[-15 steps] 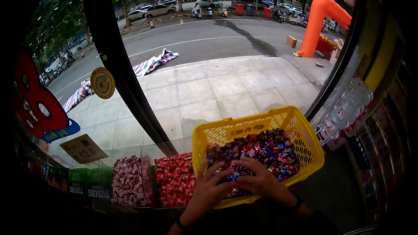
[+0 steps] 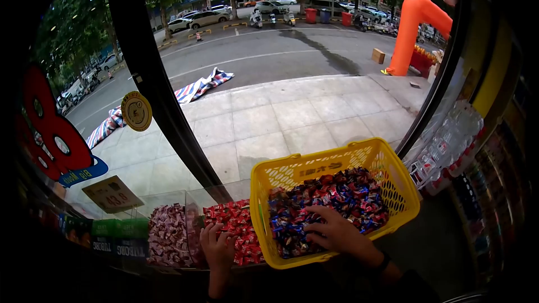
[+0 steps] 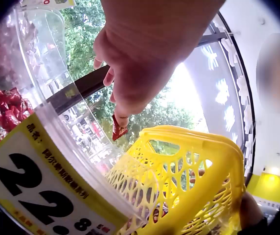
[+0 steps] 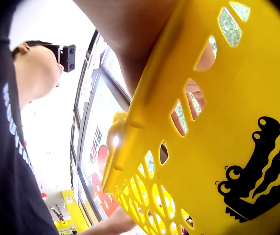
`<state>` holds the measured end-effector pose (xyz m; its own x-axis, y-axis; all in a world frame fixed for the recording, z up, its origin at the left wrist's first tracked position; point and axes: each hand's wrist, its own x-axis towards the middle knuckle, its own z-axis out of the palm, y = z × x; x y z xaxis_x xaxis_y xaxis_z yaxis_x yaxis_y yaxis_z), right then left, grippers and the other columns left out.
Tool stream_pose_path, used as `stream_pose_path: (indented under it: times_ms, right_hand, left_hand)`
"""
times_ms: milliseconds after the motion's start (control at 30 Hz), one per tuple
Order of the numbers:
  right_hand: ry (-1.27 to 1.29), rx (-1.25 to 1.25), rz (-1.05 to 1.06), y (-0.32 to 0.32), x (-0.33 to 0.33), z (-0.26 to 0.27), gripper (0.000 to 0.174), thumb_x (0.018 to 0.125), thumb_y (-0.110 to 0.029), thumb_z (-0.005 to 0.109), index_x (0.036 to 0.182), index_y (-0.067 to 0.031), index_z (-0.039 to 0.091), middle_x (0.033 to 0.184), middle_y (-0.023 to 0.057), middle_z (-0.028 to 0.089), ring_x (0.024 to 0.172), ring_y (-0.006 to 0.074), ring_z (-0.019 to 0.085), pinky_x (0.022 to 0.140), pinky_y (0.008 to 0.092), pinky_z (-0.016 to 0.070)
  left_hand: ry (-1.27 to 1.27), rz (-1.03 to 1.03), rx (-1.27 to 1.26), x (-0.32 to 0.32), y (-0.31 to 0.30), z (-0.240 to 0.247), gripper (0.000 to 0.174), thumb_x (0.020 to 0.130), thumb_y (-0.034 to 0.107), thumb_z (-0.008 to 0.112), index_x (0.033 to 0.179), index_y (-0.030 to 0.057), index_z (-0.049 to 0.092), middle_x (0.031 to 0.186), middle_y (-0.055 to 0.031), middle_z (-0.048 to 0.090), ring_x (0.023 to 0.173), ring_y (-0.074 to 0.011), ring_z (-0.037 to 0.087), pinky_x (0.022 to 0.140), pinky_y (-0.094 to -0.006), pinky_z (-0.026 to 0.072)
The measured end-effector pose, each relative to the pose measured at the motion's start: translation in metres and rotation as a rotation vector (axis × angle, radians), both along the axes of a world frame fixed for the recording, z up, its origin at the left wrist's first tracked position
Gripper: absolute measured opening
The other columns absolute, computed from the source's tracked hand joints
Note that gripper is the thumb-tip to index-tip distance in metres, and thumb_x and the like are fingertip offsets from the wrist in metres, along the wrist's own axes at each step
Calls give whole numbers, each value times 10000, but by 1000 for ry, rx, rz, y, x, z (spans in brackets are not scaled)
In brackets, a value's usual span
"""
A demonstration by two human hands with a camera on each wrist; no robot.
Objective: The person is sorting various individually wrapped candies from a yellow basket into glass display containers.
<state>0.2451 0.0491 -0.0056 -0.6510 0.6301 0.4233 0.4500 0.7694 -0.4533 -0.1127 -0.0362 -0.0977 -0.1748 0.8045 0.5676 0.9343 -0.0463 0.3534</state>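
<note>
My left hand (image 2: 218, 249) is over the bin of red-wrapped candies (image 2: 245, 234), left of a yellow plastic basket (image 2: 409, 216). A single red-wrapped candy (image 3: 119, 129) shows at its fingertips in the left wrist view, pinched there. Inside the basket lies a thick layer of wrapped candies (image 2: 353, 193), mostly blue and red. My right hand (image 2: 336, 233) reaches over the basket's near rim, its loosely bent fingers spread on the candies. The basket's side hides most of this hand in the right wrist view.
Left of the red candies is a bin of pale pink-wrapped candies (image 2: 168, 233), then green Tuborg boxes (image 2: 120, 238). A price tag (image 3: 47, 181) is fixed to the clear bin's front. Glass (image 2: 193, 146) with a dark frame stands behind, and bottled water (image 2: 449, 140) is at right.
My left hand has left the candies in the basket and moved left over the red candy bin. The right hand stays over the basket, nearly where it was.
</note>
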Motion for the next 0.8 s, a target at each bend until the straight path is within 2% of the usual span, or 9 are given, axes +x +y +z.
stream_pose_path:
  times_ms: [67, 167, 267, 400, 500, 600, 667, 800]
  right_hand:
    - [-21, 13, 2, 3, 3, -3, 215, 922, -196, 835, 1102, -89, 785, 1476, 159, 604, 1309, 369, 613, 1052, 475, 538]
    - [-2, -8, 3, 1, 1, -3, 205, 924, -192, 832, 1096, -90, 788, 1474, 151, 608, 1283, 357, 621, 1027, 473, 538]
    - [-3, -27, 17, -1, -1, 1, 173, 915, -173, 812, 1043, -67, 761, 1426, 203, 616, 1311, 404, 610, 1079, 508, 513]
    - [1, -46, 2, -1, 1, -1, 176, 918, -179, 813, 1046, -69, 762, 1419, 191, 631, 1298, 394, 618, 1083, 506, 511]
    - [-9, -74, -3, 0, 0, -1, 181, 919, -185, 812, 1059, -79, 766, 1414, 175, 646, 1284, 387, 626, 1083, 504, 511]
    - [-49, -90, -12, 1, 2, -2, 209, 936, -203, 805, 1107, -89, 766, 1424, 166, 643, 1294, 382, 622, 1095, 501, 504]
    - [-74, -114, -37, 1, 3, -4, 250, 951, -230, 791, 1162, -100, 769, 1446, 156, 632, 1309, 379, 613, 1097, 487, 499]
    - [-108, -121, 1, 0, 2, 0, 327, 930, -222, 803, 1235, -117, 749, 1443, 147, 636, 1300, 372, 618, 1106, 487, 487]
  left_hand:
    - [52, -31, -85, -5, -7, -23, 204, 790, 208, 900, 889, 126, 742, 1288, -77, 665, 1367, -366, 541, 1202, -618, 368]
    - [70, -13, -101, -8, -10, -23, 199, 802, 211, 888, 934, 128, 764, 1316, -79, 660, 1362, -367, 540, 1208, -624, 362]
    - [94, 42, -95, -6, -8, -8, 251, 820, 213, 879, 1031, 125, 775, 1324, -92, 660, 1370, -365, 537, 1210, -618, 362]
    - [21, 18, -15, 5, 3, 27, 330, 856, 214, 859, 1159, 123, 767, 1346, -108, 656, 1381, -365, 540, 1216, -610, 363]
    - [-67, -137, 72, 26, 11, 66, 349, 869, 232, 855, 1188, 122, 764, 1369, -107, 650, 1385, -366, 546, 1221, -606, 362]
    - [-100, -380, 88, 56, 15, 101, 382, 862, 254, 863, 1207, 124, 763, 1369, -109, 652, 1380, -365, 555, 1224, -599, 363]
    - [-146, -533, 31, 80, 20, 112, 439, 813, 232, 898, 1220, 137, 762, 1415, -109, 645, 1419, -381, 529, 1224, -582, 374]
    - [-91, -714, -105, 104, 33, 110, 417, 873, 337, 857, 1245, 174, 761, 1459, -89, 627, 1460, -358, 498, 1250, -565, 342]
